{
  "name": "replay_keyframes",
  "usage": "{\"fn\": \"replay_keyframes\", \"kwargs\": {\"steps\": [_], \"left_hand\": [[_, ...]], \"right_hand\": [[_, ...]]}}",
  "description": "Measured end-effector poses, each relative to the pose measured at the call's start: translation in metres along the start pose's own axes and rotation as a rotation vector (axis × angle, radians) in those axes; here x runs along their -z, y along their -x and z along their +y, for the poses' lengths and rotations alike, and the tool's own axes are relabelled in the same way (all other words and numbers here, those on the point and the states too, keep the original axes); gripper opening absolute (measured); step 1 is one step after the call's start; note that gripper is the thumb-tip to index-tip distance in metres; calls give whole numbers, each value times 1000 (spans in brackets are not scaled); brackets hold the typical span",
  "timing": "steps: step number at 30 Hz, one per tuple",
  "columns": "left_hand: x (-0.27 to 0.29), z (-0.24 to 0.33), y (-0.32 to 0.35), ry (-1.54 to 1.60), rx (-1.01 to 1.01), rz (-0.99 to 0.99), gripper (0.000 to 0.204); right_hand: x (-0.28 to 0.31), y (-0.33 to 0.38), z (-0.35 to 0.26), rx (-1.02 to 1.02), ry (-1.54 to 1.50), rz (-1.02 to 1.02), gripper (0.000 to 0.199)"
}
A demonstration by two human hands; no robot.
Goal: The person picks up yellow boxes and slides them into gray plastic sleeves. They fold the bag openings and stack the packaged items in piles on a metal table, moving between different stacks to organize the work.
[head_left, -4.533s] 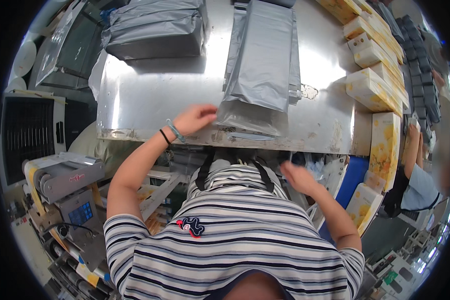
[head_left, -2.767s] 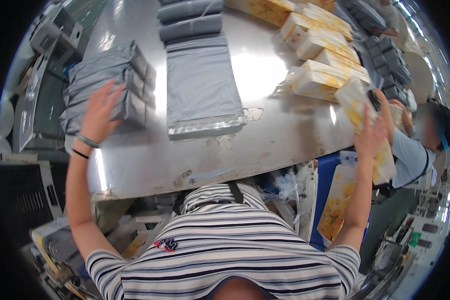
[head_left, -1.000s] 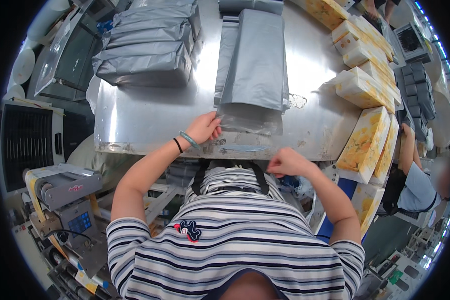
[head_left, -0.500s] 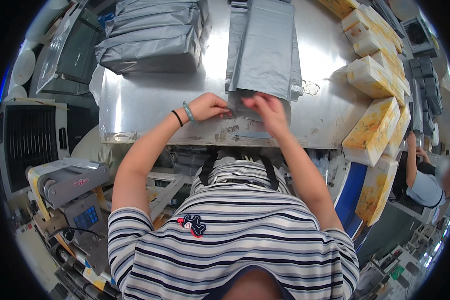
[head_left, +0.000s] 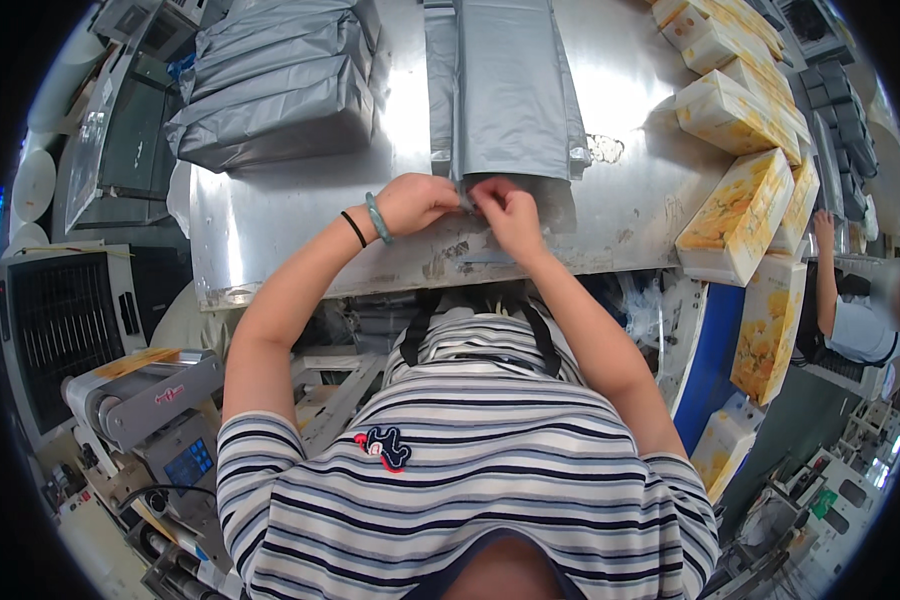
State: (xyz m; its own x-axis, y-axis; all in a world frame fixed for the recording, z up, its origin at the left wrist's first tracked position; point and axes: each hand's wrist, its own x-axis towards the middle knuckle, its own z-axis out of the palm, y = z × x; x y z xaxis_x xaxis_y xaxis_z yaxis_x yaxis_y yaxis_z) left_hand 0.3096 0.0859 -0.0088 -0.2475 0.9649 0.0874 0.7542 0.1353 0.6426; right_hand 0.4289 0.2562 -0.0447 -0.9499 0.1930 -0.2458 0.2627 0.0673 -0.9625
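A flat grey plastic bag (head_left: pixel 515 95) lies lengthwise on a small pile of similar bags, its open end toward me. At that end's left corner my left hand (head_left: pixel 417 206), with a jade-coloured bangle and a black band at the wrist, pinches the bag's edge. Beside it, fingertips almost meeting the left ones, my right hand (head_left: pixel 511 218) also has its fingers drawn together on the edge. My fingers hide the exact spot they grip. Beyond my left hand stands a row of filled grey packages (head_left: pixel 270 120).
White boxes with yellow flower print (head_left: pixel 735 215) line the right side of the metal table (head_left: pixel 610 220). At lower left is a machine with a small screen (head_left: pixel 188 462). Another person (head_left: pixel 860 325) works at far right. The table's front edge runs just below my hands.
My right hand has moved left, close to my left hand at the bag's corner. The table and its things sit slightly further left in view.
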Motion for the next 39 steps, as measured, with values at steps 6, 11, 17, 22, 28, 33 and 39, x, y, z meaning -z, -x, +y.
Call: {"fn": "replay_keyframes", "kwargs": {"steps": [6,11,17,22,28,33,39], "left_hand": [[-5,3,31,419,314,-185,13],[19,16,35,-66,281,133,22],[27,20,-7,-832,-403,149,35],[9,1,13,-300,-245,440,7],[-54,2,-12,727,787,691,37],[-52,-7,-18,43,737,566,38],[-21,-13,-63,500,707,789,72]], "right_hand": [[74,125,-13,113,-219,80,10],[181,214,41,-425,1163,-711,18],[149,33,-79,1125,1433,-162,35],[161,4,-57,480,651,-445,17],[99,-6,15,58,351,207,25],[86,-6,-24,-27,914,262,36],[90,-43,-7,22,-636,292,58]]}}
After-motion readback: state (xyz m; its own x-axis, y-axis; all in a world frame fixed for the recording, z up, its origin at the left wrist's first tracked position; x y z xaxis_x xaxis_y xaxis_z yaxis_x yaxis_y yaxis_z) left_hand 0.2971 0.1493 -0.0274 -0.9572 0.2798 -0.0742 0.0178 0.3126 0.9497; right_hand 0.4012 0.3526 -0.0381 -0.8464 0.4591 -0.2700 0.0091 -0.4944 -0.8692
